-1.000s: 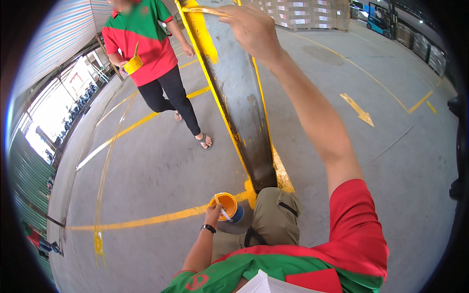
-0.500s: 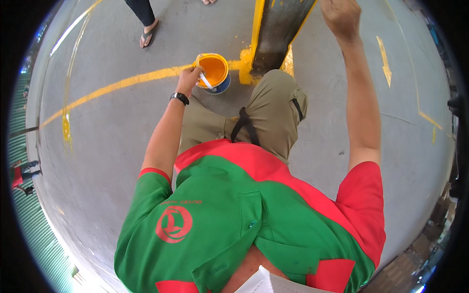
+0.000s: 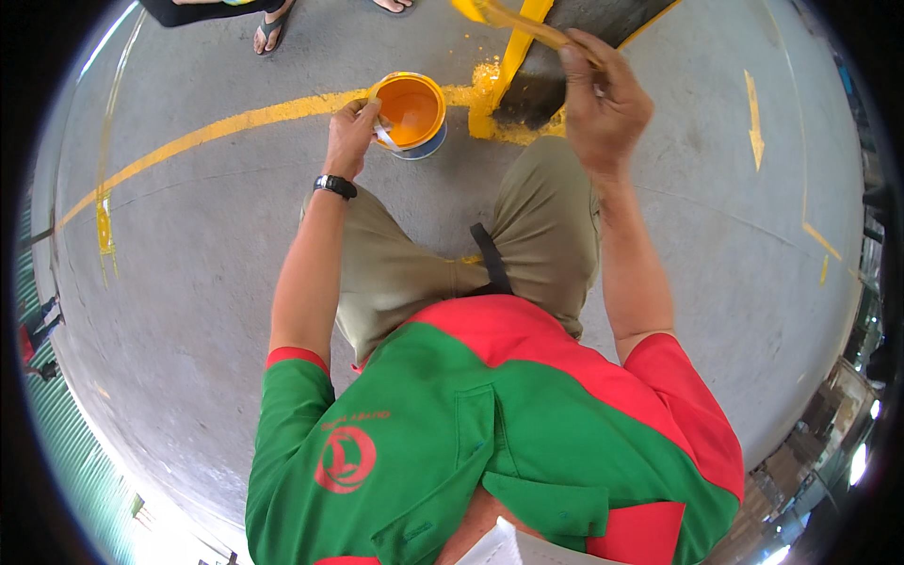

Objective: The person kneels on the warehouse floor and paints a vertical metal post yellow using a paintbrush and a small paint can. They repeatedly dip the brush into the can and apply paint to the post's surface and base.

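The person crouches on the concrete floor (image 3: 207,282), knees wide, with bare grey floor stretching open to both sides. The left hand (image 3: 350,137) is clamped on the near rim of a small paint can (image 3: 411,115) full of orange-yellow paint, which stands on the floor just in front of the left knee, on the end of a painted yellow line (image 3: 235,122). The line curves away to the left across the floor.

The right hand (image 3: 603,99) is closed around the handle of a paintbrush (image 3: 513,19), raised above the right knee; its bristle end, loaded with yellow, points up and left towards the picture's top edge. Directly beneath it rises the dark base of a post (image 3: 556,85) with a yellow-painted edge, yellow spatter pooling where it meets the floor, just right of the can.

Beyond the can, near the top edge, another person's sandalled feet (image 3: 273,33) stand close to the line, hemming in that side. A yellow arrow (image 3: 753,113) marks the floor well off to the right.
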`<state>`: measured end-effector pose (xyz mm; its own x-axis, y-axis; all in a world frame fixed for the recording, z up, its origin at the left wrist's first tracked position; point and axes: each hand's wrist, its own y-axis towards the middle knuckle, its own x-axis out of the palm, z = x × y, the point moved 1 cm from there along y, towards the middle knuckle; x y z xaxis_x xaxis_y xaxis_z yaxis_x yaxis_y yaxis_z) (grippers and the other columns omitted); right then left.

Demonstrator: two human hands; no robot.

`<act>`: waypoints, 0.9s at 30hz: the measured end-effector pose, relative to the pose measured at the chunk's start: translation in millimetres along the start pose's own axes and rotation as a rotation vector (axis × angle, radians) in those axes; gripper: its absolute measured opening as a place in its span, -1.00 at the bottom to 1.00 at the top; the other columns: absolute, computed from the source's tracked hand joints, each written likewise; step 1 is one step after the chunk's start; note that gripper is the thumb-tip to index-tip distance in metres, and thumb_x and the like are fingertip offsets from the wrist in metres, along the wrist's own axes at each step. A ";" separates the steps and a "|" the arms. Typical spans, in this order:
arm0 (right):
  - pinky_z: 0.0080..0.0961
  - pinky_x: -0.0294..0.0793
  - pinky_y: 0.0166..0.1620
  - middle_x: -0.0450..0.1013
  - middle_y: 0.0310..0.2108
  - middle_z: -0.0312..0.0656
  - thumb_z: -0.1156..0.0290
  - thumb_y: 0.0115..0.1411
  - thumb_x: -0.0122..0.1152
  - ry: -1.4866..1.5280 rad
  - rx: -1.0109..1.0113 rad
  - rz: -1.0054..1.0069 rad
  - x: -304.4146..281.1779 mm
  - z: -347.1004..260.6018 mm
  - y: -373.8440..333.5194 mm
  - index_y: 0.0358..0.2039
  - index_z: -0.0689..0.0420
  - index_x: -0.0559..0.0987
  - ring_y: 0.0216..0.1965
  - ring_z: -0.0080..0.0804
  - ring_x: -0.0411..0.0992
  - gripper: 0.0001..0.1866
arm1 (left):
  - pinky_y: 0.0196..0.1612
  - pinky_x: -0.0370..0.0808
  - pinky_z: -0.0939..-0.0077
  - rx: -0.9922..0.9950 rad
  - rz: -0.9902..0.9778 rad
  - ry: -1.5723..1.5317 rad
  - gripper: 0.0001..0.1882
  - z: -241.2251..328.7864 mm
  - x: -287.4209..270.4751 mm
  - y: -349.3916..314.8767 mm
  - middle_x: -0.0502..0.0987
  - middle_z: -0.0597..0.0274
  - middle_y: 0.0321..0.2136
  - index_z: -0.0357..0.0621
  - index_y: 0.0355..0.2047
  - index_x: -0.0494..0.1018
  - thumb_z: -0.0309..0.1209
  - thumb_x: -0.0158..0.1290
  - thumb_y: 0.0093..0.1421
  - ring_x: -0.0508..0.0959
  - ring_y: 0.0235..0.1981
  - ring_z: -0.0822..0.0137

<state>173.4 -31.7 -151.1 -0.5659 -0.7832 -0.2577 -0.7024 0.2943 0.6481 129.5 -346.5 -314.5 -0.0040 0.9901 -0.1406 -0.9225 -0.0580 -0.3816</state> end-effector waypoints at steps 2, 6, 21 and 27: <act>-0.69 0.46 -0.32 0.61 -0.40 -0.36 0.44 0.29 0.37 0.077 0.019 -0.043 14.5 1.3 -6.2 -0.10 0.18 0.72 -0.45 -0.71 0.44 -0.81 | -0.33 0.49 0.64 0.003 -0.007 -0.022 -0.61 6.6 1.7 -6.8 0.59 0.31 -0.44 -0.36 -0.06 0.53 -0.21 0.11 0.39 0.57 -0.47 0.50; -0.68 0.46 -0.32 0.60 -0.43 -0.33 0.39 0.30 0.35 0.048 0.218 -0.163 29.3 17.4 -9.8 -0.13 0.22 0.71 -0.45 -0.70 0.44 -0.80 | -0.38 0.53 0.59 0.007 0.014 -0.067 -0.67 22.8 -4.9 -26.1 0.59 0.24 -0.47 -0.44 -0.11 0.52 -0.32 0.10 0.38 0.59 -0.50 0.45; -0.38 0.57 -0.16 0.65 -0.34 -0.05 0.25 0.28 0.19 0.067 0.348 -0.332 115.6 73.6 -58.0 -0.15 0.24 0.67 -0.31 -0.25 0.62 -0.68 | -0.32 0.60 0.62 0.179 0.093 0.016 -0.66 117.9 -76.3 -117.5 0.60 0.27 -0.46 -0.43 -0.02 0.51 -0.31 0.09 0.43 0.65 -0.47 0.44; -0.41 0.54 -0.16 0.62 -0.37 -0.04 0.34 0.28 0.06 0.175 0.452 -0.497 140.1 66.1 -88.8 -0.15 0.25 0.67 -0.33 -0.31 0.58 -0.69 | -0.17 0.64 0.59 0.334 0.035 0.094 -0.62 166.4 -94.8 -125.5 0.60 0.28 -0.43 -0.40 0.11 0.47 -0.31 -0.02 0.50 0.66 -0.39 0.43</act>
<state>127.9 -131.3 -292.1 -0.0787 -0.9498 -0.3027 -0.9927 0.0468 0.1113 181.4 -411.8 -101.3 -0.0161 0.9711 -0.2380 -0.9979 -0.0307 -0.0576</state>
